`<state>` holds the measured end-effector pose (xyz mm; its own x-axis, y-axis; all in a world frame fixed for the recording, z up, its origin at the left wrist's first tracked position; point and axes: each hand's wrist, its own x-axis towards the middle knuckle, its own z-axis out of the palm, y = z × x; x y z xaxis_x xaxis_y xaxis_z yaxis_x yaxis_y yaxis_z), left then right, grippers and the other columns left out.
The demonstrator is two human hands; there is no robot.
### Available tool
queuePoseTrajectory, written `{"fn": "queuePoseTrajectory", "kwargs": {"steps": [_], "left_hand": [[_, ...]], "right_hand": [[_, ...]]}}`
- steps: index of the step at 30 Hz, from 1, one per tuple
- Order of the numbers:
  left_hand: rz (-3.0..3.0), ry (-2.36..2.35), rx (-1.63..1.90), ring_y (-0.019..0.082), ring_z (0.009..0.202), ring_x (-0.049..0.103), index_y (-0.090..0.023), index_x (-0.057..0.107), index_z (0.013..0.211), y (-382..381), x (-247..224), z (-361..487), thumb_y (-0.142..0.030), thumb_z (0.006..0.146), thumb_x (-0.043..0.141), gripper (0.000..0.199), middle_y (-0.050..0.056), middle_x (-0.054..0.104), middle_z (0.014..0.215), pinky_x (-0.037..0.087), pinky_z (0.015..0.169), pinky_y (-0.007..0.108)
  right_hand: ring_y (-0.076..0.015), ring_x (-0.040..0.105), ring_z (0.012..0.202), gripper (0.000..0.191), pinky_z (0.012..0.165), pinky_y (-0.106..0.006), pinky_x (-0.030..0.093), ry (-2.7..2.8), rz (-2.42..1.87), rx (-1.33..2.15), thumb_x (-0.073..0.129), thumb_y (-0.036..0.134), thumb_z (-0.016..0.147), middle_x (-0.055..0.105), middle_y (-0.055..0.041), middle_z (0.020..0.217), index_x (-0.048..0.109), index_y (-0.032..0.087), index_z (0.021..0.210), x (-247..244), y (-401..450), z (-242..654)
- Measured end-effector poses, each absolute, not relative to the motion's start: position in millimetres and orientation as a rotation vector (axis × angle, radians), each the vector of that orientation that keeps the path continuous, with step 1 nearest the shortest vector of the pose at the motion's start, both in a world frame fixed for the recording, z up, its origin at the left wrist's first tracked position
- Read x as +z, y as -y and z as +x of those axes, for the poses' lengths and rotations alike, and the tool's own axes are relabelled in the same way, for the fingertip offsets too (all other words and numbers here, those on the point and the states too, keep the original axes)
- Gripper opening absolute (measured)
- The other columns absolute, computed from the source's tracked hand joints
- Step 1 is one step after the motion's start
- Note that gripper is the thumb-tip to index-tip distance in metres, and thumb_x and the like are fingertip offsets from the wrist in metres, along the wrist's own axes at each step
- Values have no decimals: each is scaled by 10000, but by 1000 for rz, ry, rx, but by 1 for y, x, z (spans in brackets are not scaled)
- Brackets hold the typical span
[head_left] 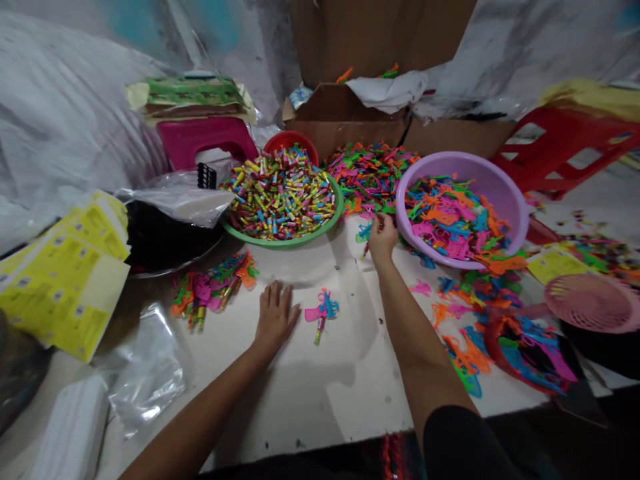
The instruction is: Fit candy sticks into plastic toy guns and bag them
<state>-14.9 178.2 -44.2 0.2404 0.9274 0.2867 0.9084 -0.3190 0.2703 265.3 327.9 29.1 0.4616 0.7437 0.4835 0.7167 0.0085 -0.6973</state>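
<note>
Your left hand lies flat, holding nothing, beside the pink and blue toys on the white table. Your right hand curls near the purple basin; it is blurred, I cannot tell whether it grips something.

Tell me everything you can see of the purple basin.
The purple basin is round and wide-mouthed with a smooth rim, apparently plastic. It sits mouth up on the white table, holding a heap of small pieces in pink, orange, blue and green; part of its far inner wall shows bare. Orange pieces lie at its near right edge. The right hand is close to its left side; whether they touch is unclear.
</note>
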Motion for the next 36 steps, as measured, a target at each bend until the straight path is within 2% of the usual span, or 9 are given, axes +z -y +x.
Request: {"fn": "queuePoseTrajectory", "kwargs": {"steps": [4,6,11,14,17,20,28,33,36], "left_hand": [[2475,-1749,620,296,1296,214,-126,403,1254,-180,-48,-16,-378,852,368,475,179,371,1331,213,1008,517],[2485,-1736,637,297,1298,212,-134,395,1258,-182,-50,-17,-379,853,366,474,175,384,1321,211,1005,523],[2472,-1769,617,324,1301,185,-107,421,1243,-184,-51,-17,-395,842,387,495,202,328,1351,223,1005,512],[2455,-1774,580,333,1299,181,-116,420,1251,-183,-50,-16,-397,839,390,500,195,316,1360,224,1001,523],[2431,-1781,590,333,1301,174,-139,416,1260,-182,-48,-16,-399,834,401,499,173,285,1383,222,1007,522],[2425,-1775,608,329,1311,145,-141,406,1268,-181,-47,-16,-395,835,405,503,166,254,1399,203,1018,522],[2453,-1726,631,336,1312,132,-100,407,1259,-183,-50,-17,-394,835,407,517,189,288,1375,190,1020,523],[2431,-1731,669,343,1310,134,-136,405,1264,-183,-49,-16,-396,831,416,505,174,267,1388,204,1007,538],[2388,-1724,680,342,1305,149,-143,413,1260,-183,-48,-16,-406,827,424,507,167,267,1391,196,1010,543]], "right_hand": [[-162,547,988,372,876,-289,397,1302,-1786,153,280,229,842,603,-101,1090,506,130,1120,33,-374,254],[-160,504,1077,421,915,-285,372,1306,-1864,194,277,221,846,558,-107,1181,433,118,1223,31,-397,248],[-216,282,1280,573,1009,-340,272,1266,-2208,250,325,316,851,289,-154,1402,229,60,1355,1,-409,234],[-239,160,1324,585,1058,-389,161,1392,-2262,241,335,339,848,190,-130,1444,226,86,1364,-25,-380,235],[-260,108,1331,558,1067,-425,92,1449,-2301,172,335,361,849,197,-135,1440,307,91,1336,-42,-345,250],[-293,130,1317,544,1051,-461,82,1397,-2387,113,331,385,850,234,-161,1421,372,88,1303,-46,-323,273],[-290,118,1322,523,1036,-462,120,1419,-2533,162,325,390,860,183,-118,1448,311,189,1343,-33,-332,294],[-289,246,1271,523,997,-423,247,1698,-2355,167,391,436,822,348,-89,1378,390,222,1299,-25,-300,252],[-249,390,1177,465,953,-379,326,1764,-2158,216,408,417,813,437,-71,1311,469,237,1238,-15,-274,251]]}}
